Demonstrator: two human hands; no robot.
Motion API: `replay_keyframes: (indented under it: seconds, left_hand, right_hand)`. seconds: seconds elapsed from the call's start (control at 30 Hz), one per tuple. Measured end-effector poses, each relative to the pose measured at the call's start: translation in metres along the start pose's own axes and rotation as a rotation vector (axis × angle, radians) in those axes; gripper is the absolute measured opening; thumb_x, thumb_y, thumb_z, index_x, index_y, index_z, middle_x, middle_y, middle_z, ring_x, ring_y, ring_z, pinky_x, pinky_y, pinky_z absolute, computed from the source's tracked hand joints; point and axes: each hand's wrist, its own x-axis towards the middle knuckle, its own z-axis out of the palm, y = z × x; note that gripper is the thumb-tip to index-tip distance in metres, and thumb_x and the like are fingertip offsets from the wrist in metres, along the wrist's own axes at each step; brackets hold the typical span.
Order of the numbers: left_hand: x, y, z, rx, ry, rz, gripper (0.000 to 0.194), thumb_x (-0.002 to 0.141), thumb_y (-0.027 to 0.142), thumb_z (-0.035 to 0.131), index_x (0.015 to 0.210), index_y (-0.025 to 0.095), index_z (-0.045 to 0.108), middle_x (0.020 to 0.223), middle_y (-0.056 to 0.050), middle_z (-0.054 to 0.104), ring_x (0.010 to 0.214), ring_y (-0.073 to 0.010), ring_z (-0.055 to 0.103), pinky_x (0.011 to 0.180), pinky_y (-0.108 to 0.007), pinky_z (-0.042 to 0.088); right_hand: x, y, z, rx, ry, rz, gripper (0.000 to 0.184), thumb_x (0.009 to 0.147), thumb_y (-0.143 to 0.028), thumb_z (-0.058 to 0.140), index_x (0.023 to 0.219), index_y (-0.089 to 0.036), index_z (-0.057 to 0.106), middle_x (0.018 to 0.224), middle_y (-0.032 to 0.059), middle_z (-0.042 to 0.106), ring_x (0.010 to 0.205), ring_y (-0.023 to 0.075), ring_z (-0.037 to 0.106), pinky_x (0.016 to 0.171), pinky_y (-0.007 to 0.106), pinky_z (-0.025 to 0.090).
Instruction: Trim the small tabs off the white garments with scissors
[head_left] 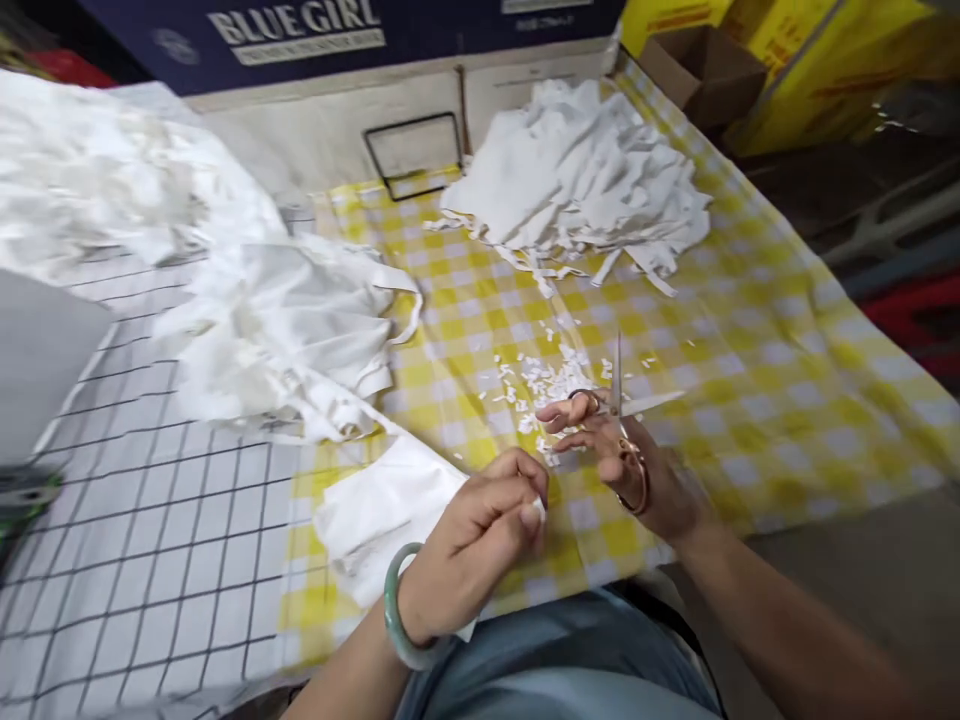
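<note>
Left hand [476, 550]: sits at the near edge of the table [757, 420] spread with yellow-and-white checked cloth, knuckles up, fingers curled. Right hand [649, 465]: hovers to its right, palm partly up, fingers extended leftward. White folded fabric piece [390, 505]: lies near that edge, left of the left hand. Metal-bladed scissors [617, 395], rose-gold loop handles: blades spread wide. Left grip: thumb and forefinger pinch a small white fabric end. Right grip: digits loosely hold the scissors through the loops.
</note>
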Motion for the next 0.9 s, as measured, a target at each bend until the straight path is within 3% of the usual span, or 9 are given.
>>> replay_keyframes:
  seconds: [0.13,0.23,0.3,0.33,0.43,0.5,0.6,0.7,0.9]
  left_hand:
    - [-0.036,0.007,-0.015,0.131,-0.051,-0.007,0.037,0.097,0.033,0.044,0.069,0.018,0.062,0.085,-0.010,0.059,0.082,-0.0203,0.060,0.075,-0.032,0.051]
    - [-0.052,-0.002,-0.042,0.439,0.291,0.036,0.024,0.096,0.024,0.046,0.079,0.019,0.063,0.096,-0.011,0.063,0.093,-0.0216,0.062,0.084,-0.034,0.051]
    - [-0.050,-0.012,-0.072,0.767,0.591,0.106,0.014,0.091,0.015,0.049,0.091,0.019,0.063,0.113,-0.014,0.061,0.113,-0.0272,0.057,0.100,-0.045,0.045]
    - [-0.045,-0.018,-0.088,0.930,0.622,0.124,0.016,0.086,0.012,0.052,0.097,0.019,0.062,0.123,-0.015,0.058,0.125,-0.0317,0.049,0.108,-0.053,0.036]
    - [-0.026,-0.029,-0.128,1.206,0.395,0.148,0.017,0.078,0.007,0.055,0.086,0.020,0.063,0.125,-0.012,0.060,0.135,-0.0379,0.040,0.114,-0.069,0.012]
    - [-0.019,-0.027,-0.138,1.226,0.301,0.188,0.016,0.080,0.007,0.052,0.076,0.020,0.061,0.105,-0.010,0.067,0.115,-0.0327,0.056,0.112,-0.066,0.022]
    - [-0.028,-0.012,-0.127,1.147,0.406,0.212,0.017,0.085,0.011,0.047,0.079,0.020,0.061,0.087,-0.009,0.064,0.080,-0.0222,0.060,0.086,-0.044,0.050]
    - [-0.046,0.006,-0.105,0.824,0.509,0.096,0.009,0.086,0.018,0.052,0.081,0.018,0.060,0.077,-0.005,0.059,0.068,-0.0179,0.054,0.063,-0.031,0.047]
    - [-0.054,0.019,-0.085,-0.374,0.239,-0.225,0.023,0.091,0.037,0.056,0.088,0.016,0.065,0.084,-0.007,0.061,0.063,-0.0121,0.053,0.057,-0.025,0.042]
  right_hand:
    - [0.049,-0.007,0.057,0.010,-0.168,0.142,0.042,0.071,-0.042,0.079,0.091,-0.023,0.048,0.097,0.0032,0.064,0.085,0.0167,0.064,0.081,0.034,0.052]
    - [0.077,-0.003,0.100,-0.051,-0.237,0.171,0.042,0.065,-0.035,0.081,0.086,-0.022,0.047,0.085,-0.0013,0.062,0.076,0.0141,0.063,0.075,0.031,0.052]
    - [0.086,0.003,0.118,-0.059,-0.226,0.150,0.044,0.062,-0.033,0.082,0.085,-0.022,0.046,0.081,-0.0039,0.059,0.074,0.0127,0.061,0.074,0.030,0.051]
    - [0.087,0.007,0.123,-0.043,-0.208,0.137,0.045,0.061,-0.033,0.082,0.084,-0.022,0.045,0.080,-0.0049,0.058,0.073,0.0118,0.060,0.074,0.029,0.050]
    - [0.085,0.015,0.133,-0.023,-0.166,0.121,0.048,0.059,-0.031,0.081,0.086,-0.022,0.043,0.082,-0.0057,0.056,0.070,0.0101,0.057,0.070,0.026,0.048]
    - [0.081,0.017,0.138,-0.070,-0.155,0.107,0.044,0.061,-0.026,0.078,0.087,-0.022,0.043,0.083,-0.0049,0.057,0.068,0.0101,0.056,0.067,0.025,0.047]
    - [0.077,0.010,0.144,-0.114,-0.093,0.013,0.031,0.067,-0.019,0.068,0.087,-0.023,0.045,0.080,-0.0043,0.057,0.068,0.0106,0.055,0.065,0.024,0.046]
    - [0.076,-0.005,0.143,-0.038,-0.015,-0.133,0.028,0.068,-0.014,0.062,0.087,-0.023,0.044,0.081,-0.0037,0.055,0.073,0.0115,0.056,0.067,0.024,0.046]
    - [0.068,-0.032,0.121,-0.025,-0.136,-0.297,0.029,0.070,-0.007,0.063,0.086,-0.023,0.045,0.087,-0.0025,0.060,0.078,0.0114,0.058,0.075,0.025,0.048]
